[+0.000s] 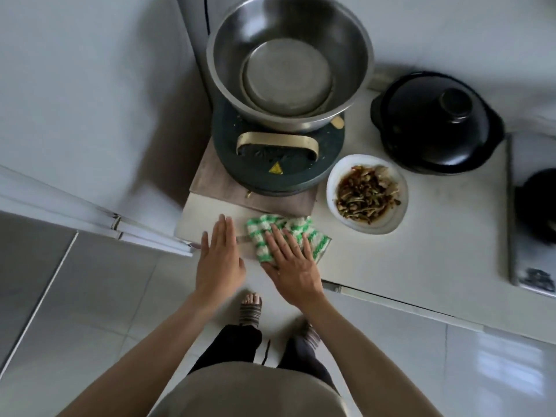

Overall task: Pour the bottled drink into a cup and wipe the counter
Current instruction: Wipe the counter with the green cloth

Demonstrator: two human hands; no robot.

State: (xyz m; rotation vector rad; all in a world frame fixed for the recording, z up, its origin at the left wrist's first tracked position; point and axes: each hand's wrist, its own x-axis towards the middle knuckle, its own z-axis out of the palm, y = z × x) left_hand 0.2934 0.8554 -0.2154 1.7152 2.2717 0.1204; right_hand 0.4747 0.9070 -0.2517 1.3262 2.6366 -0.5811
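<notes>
smooth white counter [391, 266]; right hand [293, 267] flat on knitted green-white cloth [285, 233].

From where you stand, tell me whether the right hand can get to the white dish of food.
Probably yes. The right hand lies flat on the striped cloth, and the white dish sits just beyond it on the counter with nothing between.

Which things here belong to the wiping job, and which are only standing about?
Job:
green-and-white striped cloth, pressed flat under the right hand
white counter
left hand, open beside the cloth

Standing about:
steel bowl
dark round cooker
white plate of food
black lidded clay pot
</notes>
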